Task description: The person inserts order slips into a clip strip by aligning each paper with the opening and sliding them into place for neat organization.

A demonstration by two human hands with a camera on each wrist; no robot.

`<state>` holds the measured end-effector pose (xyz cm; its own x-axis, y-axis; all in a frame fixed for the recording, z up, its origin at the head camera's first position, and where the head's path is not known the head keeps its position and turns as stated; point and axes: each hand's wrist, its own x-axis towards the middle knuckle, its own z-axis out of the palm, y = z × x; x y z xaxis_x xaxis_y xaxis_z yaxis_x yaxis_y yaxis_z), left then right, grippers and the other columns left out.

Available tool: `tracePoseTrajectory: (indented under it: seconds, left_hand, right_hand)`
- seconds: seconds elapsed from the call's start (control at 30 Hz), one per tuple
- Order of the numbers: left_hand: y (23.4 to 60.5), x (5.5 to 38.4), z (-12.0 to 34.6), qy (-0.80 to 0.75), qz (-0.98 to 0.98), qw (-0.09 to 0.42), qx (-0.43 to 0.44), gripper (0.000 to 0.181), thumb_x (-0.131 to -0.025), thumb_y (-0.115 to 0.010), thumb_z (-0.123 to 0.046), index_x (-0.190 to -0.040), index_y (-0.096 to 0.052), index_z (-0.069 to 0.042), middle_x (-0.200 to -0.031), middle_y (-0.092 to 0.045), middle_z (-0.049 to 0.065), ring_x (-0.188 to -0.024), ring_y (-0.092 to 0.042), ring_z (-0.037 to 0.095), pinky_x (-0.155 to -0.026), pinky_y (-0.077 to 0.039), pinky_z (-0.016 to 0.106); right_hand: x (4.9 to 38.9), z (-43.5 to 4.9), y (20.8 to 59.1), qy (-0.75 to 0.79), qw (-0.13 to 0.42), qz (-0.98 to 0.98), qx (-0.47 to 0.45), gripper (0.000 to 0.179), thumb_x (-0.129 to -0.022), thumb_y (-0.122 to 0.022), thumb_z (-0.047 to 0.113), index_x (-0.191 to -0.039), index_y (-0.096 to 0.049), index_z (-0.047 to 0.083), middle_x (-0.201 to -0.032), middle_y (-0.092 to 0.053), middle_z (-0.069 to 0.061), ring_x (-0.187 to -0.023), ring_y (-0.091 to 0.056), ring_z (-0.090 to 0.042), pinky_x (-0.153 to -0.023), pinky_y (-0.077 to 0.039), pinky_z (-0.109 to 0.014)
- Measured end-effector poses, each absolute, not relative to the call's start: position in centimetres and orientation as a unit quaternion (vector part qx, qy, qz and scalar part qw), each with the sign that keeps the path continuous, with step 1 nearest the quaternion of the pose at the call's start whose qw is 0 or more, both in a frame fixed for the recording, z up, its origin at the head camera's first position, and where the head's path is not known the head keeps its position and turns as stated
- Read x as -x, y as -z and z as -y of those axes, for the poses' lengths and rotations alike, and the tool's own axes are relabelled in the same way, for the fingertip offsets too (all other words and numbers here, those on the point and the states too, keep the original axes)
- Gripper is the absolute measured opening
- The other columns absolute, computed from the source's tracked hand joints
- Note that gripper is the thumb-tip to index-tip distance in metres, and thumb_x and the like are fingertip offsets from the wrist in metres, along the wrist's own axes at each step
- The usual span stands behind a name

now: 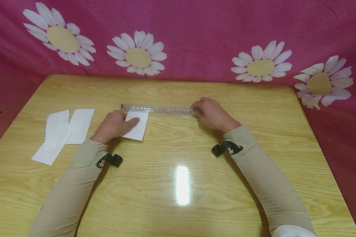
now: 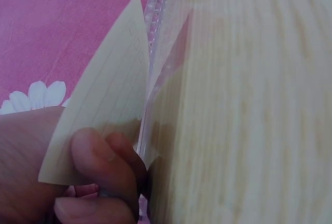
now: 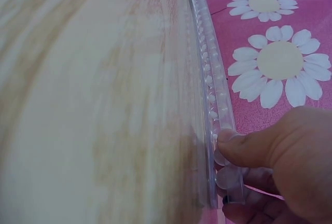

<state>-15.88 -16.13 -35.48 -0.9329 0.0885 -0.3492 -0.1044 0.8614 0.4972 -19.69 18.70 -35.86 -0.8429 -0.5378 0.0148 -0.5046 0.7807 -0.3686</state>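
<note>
A clear plastic ruler (image 1: 166, 110) lies crosswise toward the back of the table. At its right end my right hand (image 1: 212, 113) grips it, the thumb (image 3: 249, 146) on its upper side in the right wrist view. By the ruler's left end, my left hand (image 1: 114, 124) pinches a small white paper piece (image 1: 138, 131), its thumb lying over the top. Faint ruled lines show on this paper (image 2: 106, 89) in the left wrist view, where it stands tilted beside the ruler (image 2: 153, 22). The paper's upper edge meets the ruler's near edge; whether it goes beneath cannot be told.
Several white paper pieces (image 1: 57, 123) lie partly overlapping on the wooden table (image 1: 154, 194), left of my left hand. Behind the table hangs a pink cloth (image 1: 192, 36) with large white flowers. Each wrist carries a black camera strap.
</note>
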Motion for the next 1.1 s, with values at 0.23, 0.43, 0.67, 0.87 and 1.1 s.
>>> tracePoseTrajectory:
  seconds: [0.23,0.43,0.67,0.87,1.1]
  left_hand:
    - [35.56,15.91,15.98,-0.262,-0.947,0.186,0.008,0.051,-0.100,-0.056,-0.054,-0.085,-0.056,-0.005,-0.076,-0.043,0.006,-0.069,-0.046,0.022,-0.061,-0.039,0.033]
    - [35.57,15.88,15.83,-0.265,-0.946,0.186,0.010,0.051,-0.100,-0.057,-0.054,-0.084,-0.057,-0.005,-0.075,-0.043,0.005,-0.068,-0.046,0.021,-0.060,-0.038,0.032]
    - [35.52,15.83,15.69,-0.265,-0.946,0.187,0.011,0.051,-0.100,-0.057,-0.053,-0.089,-0.061,-0.003,-0.077,-0.046,0.007,-0.070,-0.048,0.023,-0.061,-0.039,0.032]
    - [35.59,15.86,15.54,-0.265,-0.945,0.188,0.018,0.051,-0.100,-0.057,-0.053,-0.097,-0.064,-0.002,-0.081,-0.050,0.009,-0.074,-0.051,0.024,-0.063,-0.041,0.032]
    - [35.45,15.80,15.35,-0.264,-0.946,0.186,0.015,0.050,-0.100,-0.057,-0.052,-0.092,-0.062,-0.003,-0.078,-0.047,0.007,-0.072,-0.050,0.023,-0.062,-0.040,0.032]
  right_hand:
    - [19.60,-18.73,35.90,0.184,0.045,-0.942,0.277,0.029,-0.102,-0.063,0.013,-0.127,-0.069,0.000,-0.116,-0.071,-0.018,-0.109,-0.064,-0.033,-0.103,-0.050,-0.048]
    - [19.63,-18.73,35.92,0.184,0.043,-0.941,0.279,0.028,-0.102,-0.063,0.013,-0.126,-0.069,0.000,-0.116,-0.070,-0.018,-0.108,-0.064,-0.033,-0.102,-0.050,-0.048]
    - [19.61,-18.68,35.76,0.184,0.044,-0.942,0.279,0.029,-0.102,-0.063,0.014,-0.127,-0.068,0.000,-0.116,-0.070,-0.018,-0.109,-0.064,-0.033,-0.102,-0.050,-0.048]
    - [19.74,-18.70,36.04,0.182,0.043,-0.942,0.280,0.028,-0.102,-0.063,0.012,-0.127,-0.068,0.000,-0.116,-0.070,-0.019,-0.109,-0.064,-0.033,-0.102,-0.051,-0.048]
    - [19.65,-18.67,35.91,0.182,0.049,-0.943,0.273,0.029,-0.102,-0.063,0.013,-0.127,-0.068,0.000,-0.116,-0.070,-0.018,-0.108,-0.064,-0.032,-0.102,-0.051,-0.047]
